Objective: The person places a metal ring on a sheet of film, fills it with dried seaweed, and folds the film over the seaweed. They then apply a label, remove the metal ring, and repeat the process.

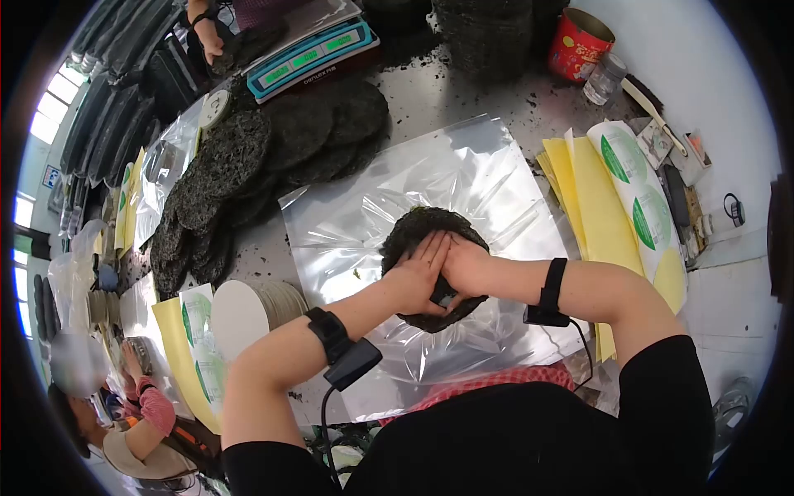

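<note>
A round, dark cake of what looks like dried seaweed point(427, 221) lies on a sheet of shiny transparent film point(513, 194), whose creases spread out around it. My left hand point(415, 279) rests on top of the cake with fingers stretched flat, pointing up and right. From the other side my right hand point(465, 266) also lies flat on it, its fingertips meeting the left ones. Both thumbs reach toward each other near the lower edge. Part of the cake's surface is hidden under the hands.
Overlapping dark seaweed discs point(302, 132) lie at upper left, near a digital scale point(310, 62). White round cards point(240, 310) stand left; yellow and green printed sheets point(608, 198) lie right. A red tin point(581, 45), jar point(605, 78) and brush point(653, 112) sit behind. Other people work at left.
</note>
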The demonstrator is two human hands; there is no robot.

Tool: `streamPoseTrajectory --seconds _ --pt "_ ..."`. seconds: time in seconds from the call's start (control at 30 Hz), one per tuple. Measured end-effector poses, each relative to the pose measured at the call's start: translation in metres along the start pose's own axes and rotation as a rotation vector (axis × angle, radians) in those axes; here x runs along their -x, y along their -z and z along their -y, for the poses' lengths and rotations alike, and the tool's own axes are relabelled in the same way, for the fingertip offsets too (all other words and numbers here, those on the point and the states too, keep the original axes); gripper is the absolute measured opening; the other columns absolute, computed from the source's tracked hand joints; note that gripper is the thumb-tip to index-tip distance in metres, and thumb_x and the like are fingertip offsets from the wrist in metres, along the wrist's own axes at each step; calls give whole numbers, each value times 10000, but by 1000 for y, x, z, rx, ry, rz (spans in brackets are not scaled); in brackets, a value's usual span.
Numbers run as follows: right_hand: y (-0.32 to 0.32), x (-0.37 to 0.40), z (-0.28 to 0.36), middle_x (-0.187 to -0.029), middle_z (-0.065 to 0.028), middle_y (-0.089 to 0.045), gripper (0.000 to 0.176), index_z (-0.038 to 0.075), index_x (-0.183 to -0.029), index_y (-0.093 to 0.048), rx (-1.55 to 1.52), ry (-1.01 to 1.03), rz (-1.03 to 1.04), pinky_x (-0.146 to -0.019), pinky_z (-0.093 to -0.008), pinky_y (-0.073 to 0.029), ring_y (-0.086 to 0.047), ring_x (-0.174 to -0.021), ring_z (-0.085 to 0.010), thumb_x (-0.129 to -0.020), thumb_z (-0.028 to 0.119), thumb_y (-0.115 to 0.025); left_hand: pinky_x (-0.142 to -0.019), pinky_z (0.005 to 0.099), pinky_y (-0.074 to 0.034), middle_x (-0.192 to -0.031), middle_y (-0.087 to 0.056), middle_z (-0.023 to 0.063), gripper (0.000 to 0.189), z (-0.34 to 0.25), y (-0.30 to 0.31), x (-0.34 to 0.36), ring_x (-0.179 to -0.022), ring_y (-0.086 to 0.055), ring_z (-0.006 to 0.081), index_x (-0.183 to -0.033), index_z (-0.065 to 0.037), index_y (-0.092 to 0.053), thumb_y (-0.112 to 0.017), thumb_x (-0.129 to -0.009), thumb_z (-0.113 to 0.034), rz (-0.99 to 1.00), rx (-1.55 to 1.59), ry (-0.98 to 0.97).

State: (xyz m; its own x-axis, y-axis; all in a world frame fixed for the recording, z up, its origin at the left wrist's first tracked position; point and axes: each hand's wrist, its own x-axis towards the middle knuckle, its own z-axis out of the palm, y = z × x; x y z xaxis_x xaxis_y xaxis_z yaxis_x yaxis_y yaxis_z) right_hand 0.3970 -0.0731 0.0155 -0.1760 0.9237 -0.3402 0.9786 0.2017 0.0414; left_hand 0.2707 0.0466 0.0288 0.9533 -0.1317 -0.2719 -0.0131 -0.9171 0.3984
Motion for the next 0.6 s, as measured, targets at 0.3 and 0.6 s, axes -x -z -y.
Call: streamPoseTrajectory --seconds 0.3,0.6 --pt "-15 -11 2 -1326 -210 -522 841 -29 -1294 -508 -38 -53 -101 -1147 -446 -215 -405 -1313 -345 -621 391 -788 -1090 427 -323 -1445 -349 258 831 10 9 -1 -1329 -363 389 -1439 28 -263 -701 -781 -228 -75 286 -119" --pt "63 9 -26 -1096 -130 -641 398 75 -1117 -616 -513 -191 -750 -796 -404 -501 -621 -978 -316 -772 269 -653 -999 437 -423 -1174 -604 214 424 15 9 13 -1118 -556 396 -1318 -54 -472 -523 -898 -91 -737 399 394"
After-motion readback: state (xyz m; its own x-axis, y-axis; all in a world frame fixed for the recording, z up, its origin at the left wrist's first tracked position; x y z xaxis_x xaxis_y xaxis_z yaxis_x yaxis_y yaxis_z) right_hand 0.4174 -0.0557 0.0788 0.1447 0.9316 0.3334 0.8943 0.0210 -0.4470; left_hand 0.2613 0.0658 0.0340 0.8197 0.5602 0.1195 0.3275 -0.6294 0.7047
